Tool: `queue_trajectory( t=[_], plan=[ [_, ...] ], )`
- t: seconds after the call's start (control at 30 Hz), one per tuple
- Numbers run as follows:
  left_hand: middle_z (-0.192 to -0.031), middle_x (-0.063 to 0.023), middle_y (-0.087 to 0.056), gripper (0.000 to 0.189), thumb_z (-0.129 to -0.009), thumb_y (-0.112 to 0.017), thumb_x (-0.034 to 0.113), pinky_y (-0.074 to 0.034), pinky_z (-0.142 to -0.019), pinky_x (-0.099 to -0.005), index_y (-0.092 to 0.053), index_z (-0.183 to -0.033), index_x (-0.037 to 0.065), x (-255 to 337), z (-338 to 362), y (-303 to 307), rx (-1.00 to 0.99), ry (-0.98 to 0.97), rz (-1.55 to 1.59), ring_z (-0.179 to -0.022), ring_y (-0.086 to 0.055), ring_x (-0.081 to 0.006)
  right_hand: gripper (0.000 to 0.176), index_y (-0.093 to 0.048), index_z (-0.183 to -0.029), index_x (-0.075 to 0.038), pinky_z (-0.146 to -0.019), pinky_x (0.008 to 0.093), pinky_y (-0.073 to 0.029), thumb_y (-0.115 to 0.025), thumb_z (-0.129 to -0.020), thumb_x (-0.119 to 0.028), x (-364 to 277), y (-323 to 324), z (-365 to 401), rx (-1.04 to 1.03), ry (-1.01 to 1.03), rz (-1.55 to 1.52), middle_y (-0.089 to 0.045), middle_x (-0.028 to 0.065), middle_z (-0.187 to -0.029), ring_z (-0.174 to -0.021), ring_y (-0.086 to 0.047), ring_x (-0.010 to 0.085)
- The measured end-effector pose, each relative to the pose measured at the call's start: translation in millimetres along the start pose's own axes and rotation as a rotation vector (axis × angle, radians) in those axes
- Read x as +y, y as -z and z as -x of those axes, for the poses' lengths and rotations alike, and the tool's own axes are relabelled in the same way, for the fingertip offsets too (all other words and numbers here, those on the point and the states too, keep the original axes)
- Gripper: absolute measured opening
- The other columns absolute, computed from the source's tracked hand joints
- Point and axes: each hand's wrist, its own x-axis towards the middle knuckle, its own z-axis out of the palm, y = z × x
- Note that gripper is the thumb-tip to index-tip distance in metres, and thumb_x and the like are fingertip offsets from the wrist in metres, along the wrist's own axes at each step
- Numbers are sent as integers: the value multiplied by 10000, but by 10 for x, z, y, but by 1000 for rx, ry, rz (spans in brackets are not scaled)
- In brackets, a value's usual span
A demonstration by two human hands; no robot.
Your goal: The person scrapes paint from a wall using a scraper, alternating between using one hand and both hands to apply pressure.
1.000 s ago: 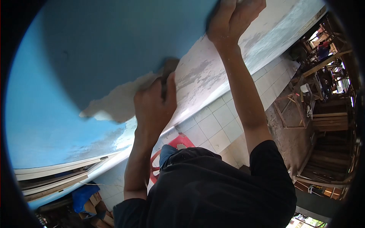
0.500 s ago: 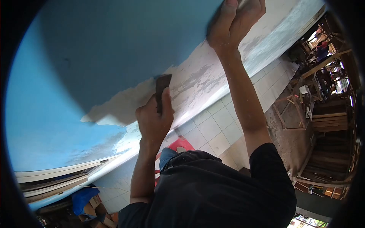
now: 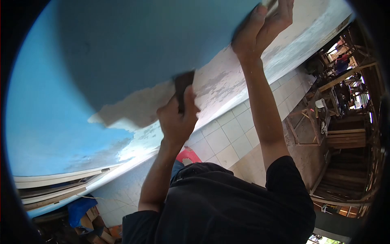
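My left hand (image 3: 177,122) is closed around a dark, flat-bladed scraper (image 3: 185,87). My thumb lies along the blade, and its far edge is at the border between blue paint and a bare whitish patch on the wall (image 3: 134,103). Up and to the right, my right hand (image 3: 260,34) rests by the wall with its thumb and fingers stretched out and apart. Its fingertips run off the top of the view. Shadow falls over much of the blue surface around both hands.
Below the wall lies a tiled floor (image 3: 225,138), with a red plastic item (image 3: 189,154) near my legs. Wooden frames (image 3: 302,128) and stacked boards (image 3: 345,138) stand at right. Lower left are a slatted opening (image 3: 61,189), a blue sheet (image 3: 79,211) and cardboard boxes (image 3: 95,223).
The view has shifted slightly, so both hands appear farther right. The scraper remains in my left hand near the paint border; my right hand stays at about the same spot on the wall.
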Motion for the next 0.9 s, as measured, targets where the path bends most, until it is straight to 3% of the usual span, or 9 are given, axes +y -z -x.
queue_trajectory(
  t=[0.1, 0.3, 0.37, 0.4, 0.5, 0.6, 0.7, 0.8, 0.9],
  plan=[
    [-522, -55, -609, 328, -967, -591, 269, -401, -406, -233, -660, -802, -6, 4, -65, 43, -14, -42, -49, -422, -559, -86, 465, -304, -1396, 96, -1139, 505, -221, -346, -1011, -163, 2, 77, -2, -68, -7, 137, -227, 283, -1458, -1409, -186, 396],
    [-526, -52, -609, 334, -966, -586, 279, -408, -413, -240, -659, -788, 7, 117, -127, 210, -89, -84, -234, -421, -563, -87, 478, -302, -1398, 101, -1131, 503, -227, -350, -1009, -173, 18, -47, 21, 50, 0, -86, -239, 298, -1449, -1399, -203, 410],
    [-530, -56, -611, 342, -965, -586, 286, -414, -418, -243, -661, -784, 5, 178, -122, 273, -105, -74, -352, -422, -565, -88, 482, -303, -1399, 99, -1129, 507, -230, -355, -1007, -178, 30, 53, 11, -29, 36, 100, -228, 304, -1450, -1395, -204, 421],
    [-523, -96, -609, 289, -918, -628, 195, -461, -458, -318, -639, -690, 18, 244, -204, 235, -99, -156, -414, -458, -633, -230, 482, -303, -1399, 98, -1128, 510, -230, -357, -1007, -178, 55, 62, 29, -40, 50, 111, -229, 304, -1449, -1395, -203, 423],
    [-516, -106, -589, 311, -916, -629, 191, -434, -439, -332, -620, -659, 15, 412, -266, 148, -142, -130, -394, -438, -608, -246, 469, -349, -1383, 85, -1122, 519, -215, -364, -1008, -198, 17, 20, 48, 3, 32, 109, -272, 316, -1444, -1384, -225, 435],
    [-501, -106, -568, 318, -916, -628, 191, -412, -429, -334, -609, -656, 9, 366, -116, 276, -71, 18, -333, -423, -588, -258, 456, -403, -1362, 67, -1118, 518, -201, -381, -1006, -215, 31, 55, 43, 17, 41, 215, -311, 314, -1450, -1367, -265, 428],
    [-488, -95, -567, 326, -923, -620, 200, -413, -428, -318, -616, -660, 8, 341, -244, 229, -106, -175, -397, -417, -590, -245, 461, -402, -1366, 63, -1113, 512, -211, -390, -1005, -222, 79, 74, 63, 9, 58, 213, -314, 308, -1449, -1360, -277, 419],
    [-490, -85, -580, 331, -930, -608, 204, -425, -439, -307, -623, -657, 17, 380, -239, 233, -145, -130, -543, -432, -606, -238, 459, -410, -1363, 61, -1107, 508, -224, -397, -1003, -224, 74, 55, 85, 32, 66, 205, -324, 308, -1442, -1351, -289, 413],
    [-491, -79, -584, 337, -934, -607, 214, -430, -446, -305, -632, -662, 17, 410, -140, 253, -78, 4, -404, -436, -611, -217, 454, -428, -1350, 64, -1098, 508, -241, -410, -997, -220, 62, 0, 47, 91, 72, 216, -337, 318, -1428, -1330, -314, 420]
  ],
)
